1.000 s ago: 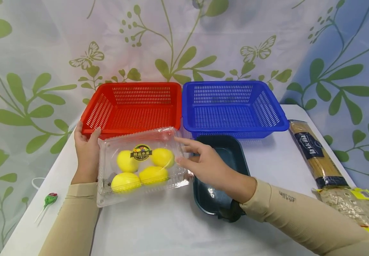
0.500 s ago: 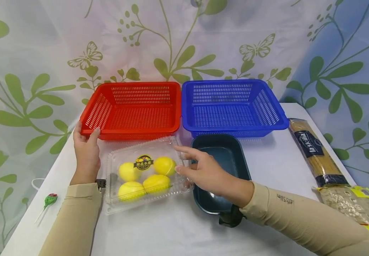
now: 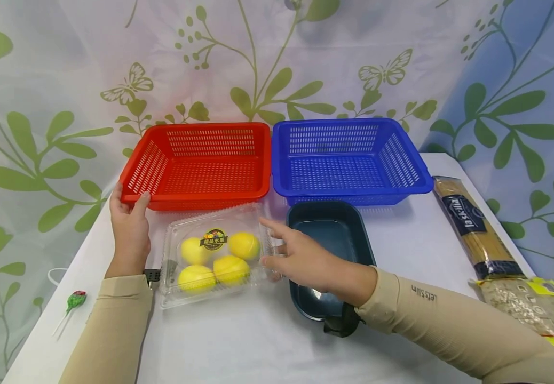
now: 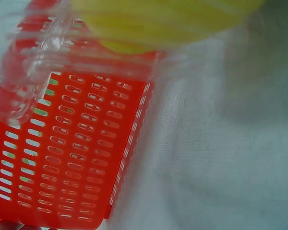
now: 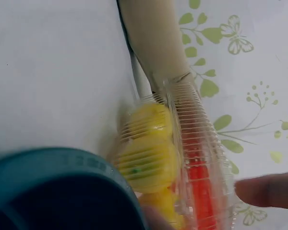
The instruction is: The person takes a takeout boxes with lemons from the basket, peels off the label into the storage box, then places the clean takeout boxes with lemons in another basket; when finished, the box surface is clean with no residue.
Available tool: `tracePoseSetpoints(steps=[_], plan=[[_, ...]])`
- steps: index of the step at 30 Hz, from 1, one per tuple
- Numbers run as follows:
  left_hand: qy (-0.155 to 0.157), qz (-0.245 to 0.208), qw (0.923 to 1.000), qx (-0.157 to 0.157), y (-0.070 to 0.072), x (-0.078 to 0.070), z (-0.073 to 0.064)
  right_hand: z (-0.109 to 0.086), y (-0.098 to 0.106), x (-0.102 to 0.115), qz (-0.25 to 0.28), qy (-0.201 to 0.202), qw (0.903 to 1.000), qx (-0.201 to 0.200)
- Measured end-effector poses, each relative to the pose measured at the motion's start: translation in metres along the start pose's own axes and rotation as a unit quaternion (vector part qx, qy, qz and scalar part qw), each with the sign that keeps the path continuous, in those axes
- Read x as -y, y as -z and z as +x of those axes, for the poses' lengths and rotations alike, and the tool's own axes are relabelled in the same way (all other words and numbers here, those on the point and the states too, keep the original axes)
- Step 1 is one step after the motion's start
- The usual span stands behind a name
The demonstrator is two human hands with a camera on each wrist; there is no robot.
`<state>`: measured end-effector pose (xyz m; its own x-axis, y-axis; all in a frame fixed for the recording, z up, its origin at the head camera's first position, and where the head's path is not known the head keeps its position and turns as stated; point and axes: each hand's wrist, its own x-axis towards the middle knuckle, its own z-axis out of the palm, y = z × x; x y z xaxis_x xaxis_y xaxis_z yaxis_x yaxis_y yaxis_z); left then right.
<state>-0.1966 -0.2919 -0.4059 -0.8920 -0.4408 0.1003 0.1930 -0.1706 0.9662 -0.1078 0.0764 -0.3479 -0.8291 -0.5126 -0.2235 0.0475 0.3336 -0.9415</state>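
Our left hand [image 3: 130, 229] grips the red basket [image 3: 200, 199]; our right hand [image 3: 306, 261], apart, pinches the box [image 3: 216, 255] by its right end. The box is before the basket, long axis crosswise, right end slanting away.

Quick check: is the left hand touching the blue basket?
No, in the head view the left hand touches the red basket at its near left corner.

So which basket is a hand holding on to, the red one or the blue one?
The red basket, on the left: the left hand grips its near left corner. No hand touches the blue basket beside it.
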Motion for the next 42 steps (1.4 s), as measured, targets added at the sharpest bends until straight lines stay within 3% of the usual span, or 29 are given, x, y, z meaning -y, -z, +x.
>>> tracePoseSetpoints(steps=[6,10,15,18,20,21,25,29,33,36,38,42], plan=[[0.003,0.010,0.9999,0.005,0.004,-0.001,-0.002,0.002,-0.006,0.008,-0.111,-0.025,0.9929,0.032],[0.011,0.027,0.9995,0.015,0.008,0.000,-0.002,0.003,-0.010,0.011,-0.156,-0.028,0.9869,0.032],[0.016,0.080,0.9945,0.066,0.015,-0.001,0.000,0.005,-0.013,0.010,-0.169,-0.026,0.9849,0.026],[0.034,0.123,0.9871,0.097,0.018,-0.006,-0.001,0.005,-0.013,0.009,-0.179,-0.022,0.9833,0.026],[0.064,0.171,0.9764,0.115,0.019,-0.013,-0.004,0.005,-0.013,0.010,-0.188,-0.020,0.9815,0.027],[0.083,0.203,0.9674,0.126,0.020,-0.018,-0.007,0.005,-0.013,0.010,-0.193,-0.018,0.9806,0.028],[0.132,0.326,0.9203,0.172,0.024,-0.042,-0.024,0.004,-0.014,0.011,-0.209,-0.011,0.9775,0.030],[0.128,0.409,0.8752,0.224,0.024,-0.063,-0.048,0.004,-0.014,0.012,-0.216,-0.012,0.9760,0.027],[0.096,0.434,0.8348,0.325,0.027,-0.067,-0.071,0.002,-0.010,0.014,-0.219,-0.017,0.9753,0.026],[0.071,0.404,0.8260,0.387,0.030,-0.056,-0.082,0.001,-0.005,0.019,-0.231,-0.003,0.9727,0.024],[0.053,0.381,0.8283,0.407,0.032,-0.047,-0.087,0.003,0.000,0.024,-0.238,0.020,0.9709,0.021],[0.037,0.350,0.8370,0.419,0.036,-0.033,-0.089,0.013,0.008,0.037,-0.259,0.068,0.9634,0.004]])
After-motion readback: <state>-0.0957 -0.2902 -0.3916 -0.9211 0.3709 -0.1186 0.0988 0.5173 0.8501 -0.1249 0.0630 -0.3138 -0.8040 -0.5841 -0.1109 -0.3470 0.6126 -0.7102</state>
